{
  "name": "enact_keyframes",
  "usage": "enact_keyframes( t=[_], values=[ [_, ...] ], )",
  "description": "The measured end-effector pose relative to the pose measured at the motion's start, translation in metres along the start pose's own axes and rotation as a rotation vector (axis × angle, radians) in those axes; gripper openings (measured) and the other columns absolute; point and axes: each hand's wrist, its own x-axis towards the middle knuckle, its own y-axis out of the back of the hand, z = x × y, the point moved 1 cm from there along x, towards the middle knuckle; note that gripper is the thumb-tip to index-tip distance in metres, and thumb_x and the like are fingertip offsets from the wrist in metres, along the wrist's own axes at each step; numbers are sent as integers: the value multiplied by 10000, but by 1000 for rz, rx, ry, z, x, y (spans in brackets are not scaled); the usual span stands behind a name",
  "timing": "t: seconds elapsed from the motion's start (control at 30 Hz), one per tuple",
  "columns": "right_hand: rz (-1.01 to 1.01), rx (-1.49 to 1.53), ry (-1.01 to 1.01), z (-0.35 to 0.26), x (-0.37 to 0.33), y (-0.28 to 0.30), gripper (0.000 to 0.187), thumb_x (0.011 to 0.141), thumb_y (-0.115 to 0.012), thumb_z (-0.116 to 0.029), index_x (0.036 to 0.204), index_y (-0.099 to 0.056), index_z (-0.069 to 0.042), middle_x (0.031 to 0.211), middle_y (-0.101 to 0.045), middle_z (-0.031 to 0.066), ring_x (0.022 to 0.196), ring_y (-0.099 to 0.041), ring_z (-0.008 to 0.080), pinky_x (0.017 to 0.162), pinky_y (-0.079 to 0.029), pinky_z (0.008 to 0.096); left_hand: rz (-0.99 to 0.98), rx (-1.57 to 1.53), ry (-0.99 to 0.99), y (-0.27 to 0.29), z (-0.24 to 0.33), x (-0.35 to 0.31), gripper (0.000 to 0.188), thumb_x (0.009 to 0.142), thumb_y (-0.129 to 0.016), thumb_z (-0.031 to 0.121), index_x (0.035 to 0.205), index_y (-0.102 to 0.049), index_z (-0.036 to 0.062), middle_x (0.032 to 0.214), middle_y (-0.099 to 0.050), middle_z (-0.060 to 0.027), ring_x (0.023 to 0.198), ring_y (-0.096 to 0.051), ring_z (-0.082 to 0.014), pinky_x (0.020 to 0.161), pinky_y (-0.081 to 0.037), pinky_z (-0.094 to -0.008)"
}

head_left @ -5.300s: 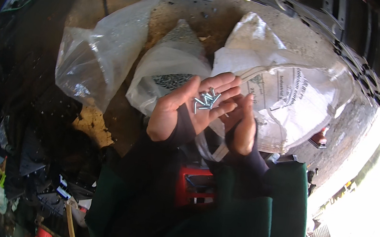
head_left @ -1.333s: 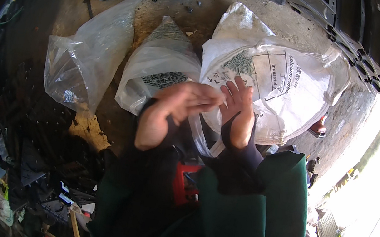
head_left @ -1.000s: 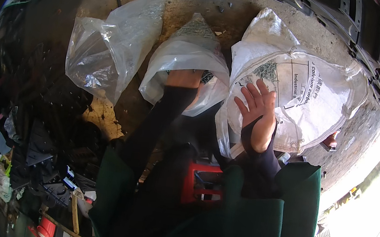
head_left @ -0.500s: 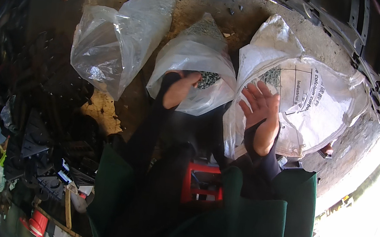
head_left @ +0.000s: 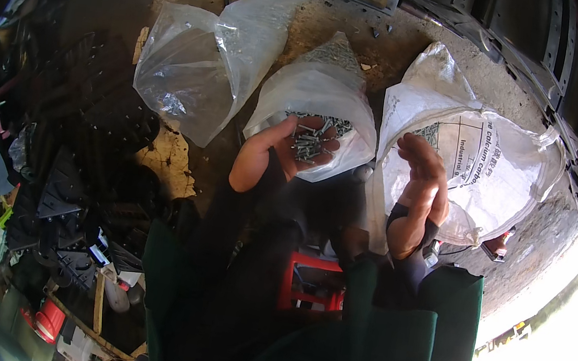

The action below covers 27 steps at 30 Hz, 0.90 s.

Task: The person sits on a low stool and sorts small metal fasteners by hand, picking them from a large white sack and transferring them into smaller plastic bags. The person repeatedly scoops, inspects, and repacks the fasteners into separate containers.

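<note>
My left hand [head_left: 267, 156] is cupped palm-up at the mouth of the middle clear plastic bag [head_left: 359, 117], holding a handful of small silvery screws [head_left: 310, 143]. More screws show inside that bag behind the fingers. My right hand [head_left: 421, 187] hovers over the near left side of a white woven sack [head_left: 501, 201]. It is turned edge-on, with fingers loosely bent and nothing visible in them. Similar greyish small pieces [head_left: 428, 132] lie in the sack beyond its fingertips.
Another clear plastic bag [head_left: 187, 68] stands on the left. A red plastic stool [head_left: 316, 263] is below my arms. Dark plastic parts [head_left: 61, 194] and clutter fill the left side. Dark perforated metal strips [head_left: 558, 77] run along the right.
My left hand has come out of the middle bag and turned palm-up with screws in it. My right hand has turned from spread, palm showing, to edge-on with bent fingers.
</note>
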Motion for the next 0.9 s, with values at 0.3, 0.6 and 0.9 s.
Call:
enact_keyframes(
  t=[0.3,0.6,0.9],
  values=[
    [-278,642,-534,-4,16,-38,693,1008,-399,-461,1424,-324,88,1303,-515,196,1076,-577,250,904,-466,374,-54,-20,30,-32,15,-20,457,1006,-412,281,1279,-453,-83,1230,-544,-232,1105,-573,-343,953,-459,-448],
    [-109,1185,-947,6,28,-34,482,996,-427,-397,1243,-512,8,1203,-588,199,1048,-613,305,927,-497,418,-127,-8,96,-71,2,-23,526,1014,-398,287,1373,-372,-96,1337,-474,-203,1252,-476,-283,1077,-369,-430],
    [-41,1345,-957,15,30,-41,310,942,-516,-247,1124,-568,-2,1093,-640,173,1090,-590,326,953,-480,460,-287,-79,146,-69,12,-33,668,1013,-374,352,1470,-171,-90,1501,-277,-195,1382,-308,-294,1166,-218,-425]
  ],
)
